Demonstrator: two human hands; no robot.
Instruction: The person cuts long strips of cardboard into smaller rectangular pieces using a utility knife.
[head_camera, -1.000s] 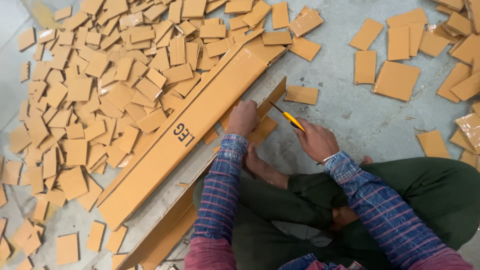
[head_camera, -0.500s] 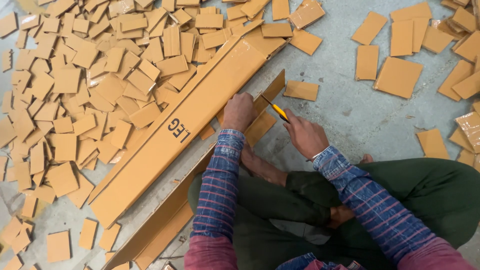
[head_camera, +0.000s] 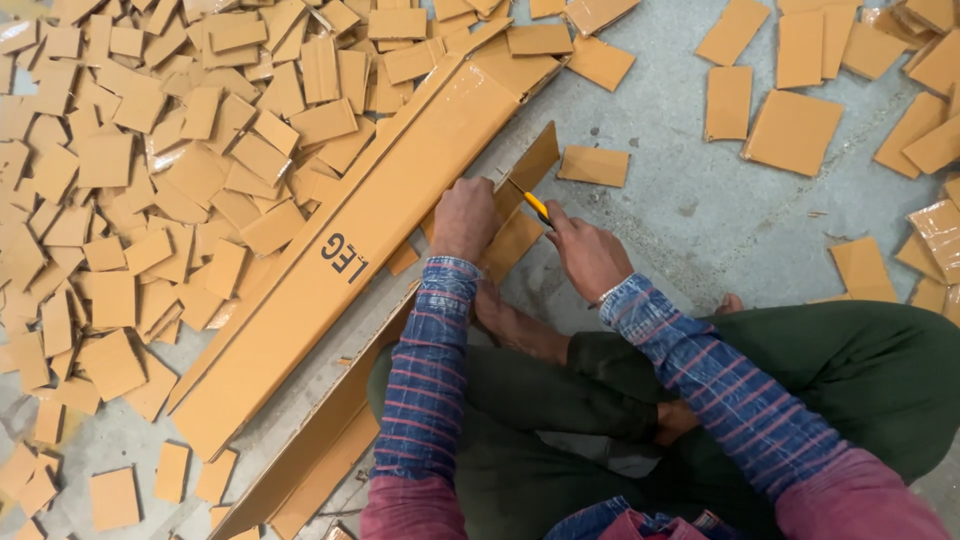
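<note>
Head view: left hand (head_camera: 463, 218) presses flat on the cardboard strip (head_camera: 515, 215) on the floor (head_camera: 680, 200), right hand (head_camera: 590, 255) fisted around a yellow knife (head_camera: 536, 206) beyond; strip likely light, stiff, best held beside the cut.

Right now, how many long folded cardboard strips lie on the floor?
2: one big strip running diagonally left of the left hand; a narrower strip beside it, under that arm, partly hidden.

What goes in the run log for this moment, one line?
left hand pressing cardboard strip | right hand grip on yellow utility knife at strip | cut pieces piled alongside
</note>
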